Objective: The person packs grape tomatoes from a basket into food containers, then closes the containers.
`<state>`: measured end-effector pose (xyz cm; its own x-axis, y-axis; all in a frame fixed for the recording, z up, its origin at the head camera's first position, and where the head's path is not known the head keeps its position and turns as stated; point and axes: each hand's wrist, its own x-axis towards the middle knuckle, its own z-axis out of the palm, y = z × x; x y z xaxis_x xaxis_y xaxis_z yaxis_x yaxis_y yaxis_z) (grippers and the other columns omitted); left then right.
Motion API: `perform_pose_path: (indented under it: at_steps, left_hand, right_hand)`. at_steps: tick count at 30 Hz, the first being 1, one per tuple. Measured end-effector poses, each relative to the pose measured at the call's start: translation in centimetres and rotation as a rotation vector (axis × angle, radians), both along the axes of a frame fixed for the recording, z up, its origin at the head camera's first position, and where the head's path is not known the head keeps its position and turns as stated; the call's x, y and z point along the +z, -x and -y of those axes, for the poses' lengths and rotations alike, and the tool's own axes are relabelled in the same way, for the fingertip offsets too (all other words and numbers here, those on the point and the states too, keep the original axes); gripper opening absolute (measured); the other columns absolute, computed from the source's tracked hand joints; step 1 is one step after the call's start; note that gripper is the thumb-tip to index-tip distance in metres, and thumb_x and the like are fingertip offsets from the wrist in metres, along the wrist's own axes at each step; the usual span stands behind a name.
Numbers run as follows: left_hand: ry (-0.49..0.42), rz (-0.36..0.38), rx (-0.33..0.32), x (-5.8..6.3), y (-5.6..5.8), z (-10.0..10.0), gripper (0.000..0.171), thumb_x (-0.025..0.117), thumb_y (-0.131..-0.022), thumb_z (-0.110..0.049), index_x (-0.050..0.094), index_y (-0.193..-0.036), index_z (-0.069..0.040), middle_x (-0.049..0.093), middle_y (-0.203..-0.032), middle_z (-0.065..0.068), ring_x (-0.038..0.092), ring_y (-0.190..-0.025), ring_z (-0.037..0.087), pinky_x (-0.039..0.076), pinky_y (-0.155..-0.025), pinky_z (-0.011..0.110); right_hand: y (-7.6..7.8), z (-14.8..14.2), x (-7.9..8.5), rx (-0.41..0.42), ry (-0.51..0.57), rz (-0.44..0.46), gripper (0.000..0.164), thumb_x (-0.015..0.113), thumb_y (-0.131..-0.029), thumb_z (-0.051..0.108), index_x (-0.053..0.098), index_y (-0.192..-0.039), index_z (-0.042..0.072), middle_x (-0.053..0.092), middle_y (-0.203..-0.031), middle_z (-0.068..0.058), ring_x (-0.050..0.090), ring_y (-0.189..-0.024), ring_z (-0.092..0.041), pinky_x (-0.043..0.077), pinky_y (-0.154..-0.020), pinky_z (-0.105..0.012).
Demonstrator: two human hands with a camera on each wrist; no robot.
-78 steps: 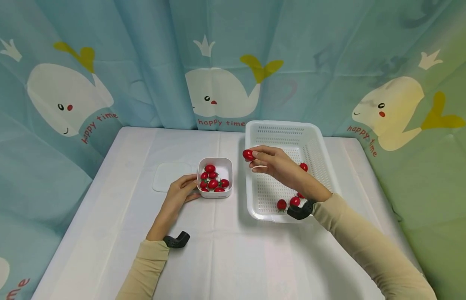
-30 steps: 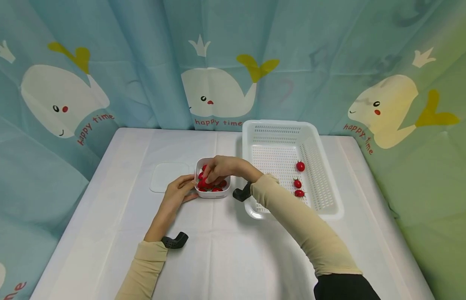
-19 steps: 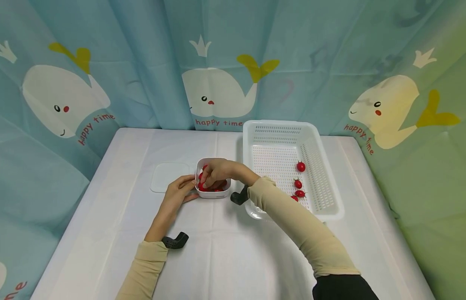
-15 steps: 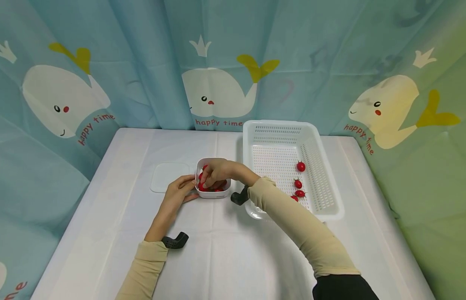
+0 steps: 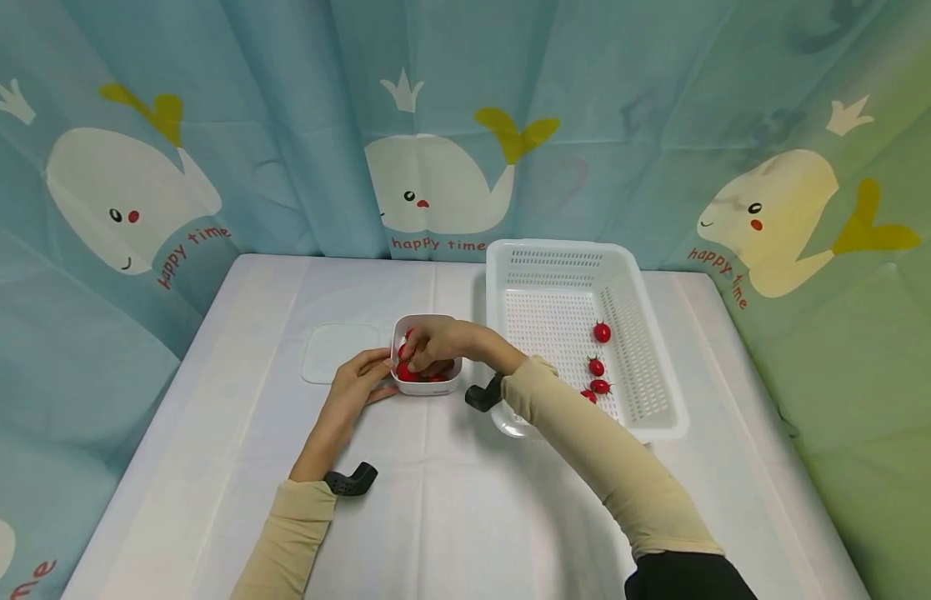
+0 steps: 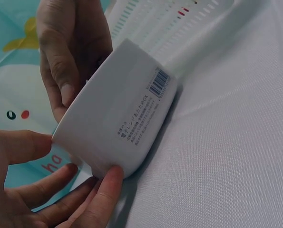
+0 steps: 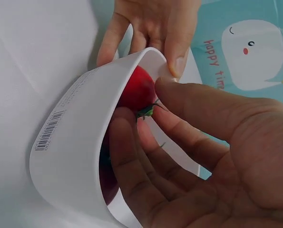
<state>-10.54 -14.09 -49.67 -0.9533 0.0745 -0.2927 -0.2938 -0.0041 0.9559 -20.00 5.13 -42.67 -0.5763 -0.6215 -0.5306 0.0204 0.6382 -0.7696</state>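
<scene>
At centre frame on the worktop (image 5: 465, 517), the left hand (image 5: 352, 388) is steadying the small white tub (image 5: 427, 385), fingers pressing its wall. The right hand (image 5: 427, 343) is reaching inside, fingers curling among the cherry tomatoes (image 7: 136, 90); whether its grip is closing on one cannot be told. Four tomatoes (image 5: 602, 332) are already lying in the white basket (image 5: 660, 417) at centre right, and several are remaining in the tub.

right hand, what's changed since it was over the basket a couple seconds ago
The right hand let go of the tomato it held above the white basket, crossed left and now reaches into the small white container among the tomatoes. The left hand kept steadying that container; the lid stayed put.
</scene>
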Motion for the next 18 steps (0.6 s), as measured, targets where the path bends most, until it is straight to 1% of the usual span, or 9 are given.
perform_pose_path:
  at_steps: [4, 10, 13, 18]
  left_hand:
    - [0.007, 0.001, 0.0, 0.0, 0.0, 0.0, 0.044, 0.054, -0.109, -0.018, 0.051, -0.148, 0.003, 0.054, -0.15, 0.025, 0.067, -0.115, 0.014, 0.064, -0.097, 0.032]
    - [0.007, 0.002, 0.005, -0.1, 0.0, -0.1, 0.045, 0.056, -0.109, -0.019, 0.051, -0.148, 0.002, 0.054, -0.15, 0.024, 0.066, -0.117, 0.015, 0.064, -0.096, 0.031]
    - [0.006, 0.001, 0.011, -0.1, 0.0, -0.1, 0.045, 0.056, -0.109, -0.019, 0.052, -0.148, 0.002, 0.054, -0.15, 0.024, 0.066, -0.116, 0.014, 0.064, -0.096, 0.03]
    - [0.007, 0.001, 0.013, -0.2, 0.0, -0.1, 0.045, 0.056, -0.109, -0.02, 0.052, -0.148, 0.002, 0.055, -0.15, 0.024, 0.066, -0.115, 0.012, 0.064, -0.095, 0.029]
  right_hand:
    - [-0.2, -0.5, 0.2, -0.027, 0.025, 0.005, 0.029, 0.071, -0.096, 0.006, 0.067, -0.124, -0.001, 0.067, -0.104, -0.008, 0.067, -0.087, -0.016, 0.063, -0.079, -0.025]
    - [-0.4, -1.4, 0.5, -0.037, 0.026, -0.043, 0.024, 0.071, -0.095, 0.007, 0.069, -0.118, 0.001, 0.069, -0.111, -0.011, 0.068, -0.088, -0.02, 0.065, -0.083, -0.031]
    - [-0.5, -1.7, 0.7, -0.03, 0.028, -0.071, 0.023, 0.07, -0.096, 0.008, 0.07, -0.118, 0.001, 0.069, -0.111, -0.01, 0.069, -0.089, -0.02, 0.065, -0.084, -0.032]
    - [-0.9, -2.4, 1.4, -0.026, 0.056, -0.087, 0.024, 0.07, -0.095, 0.008, 0.071, -0.118, 0.001, 0.071, -0.104, -0.008, 0.069, -0.09, -0.02, 0.064, -0.084, -0.029]
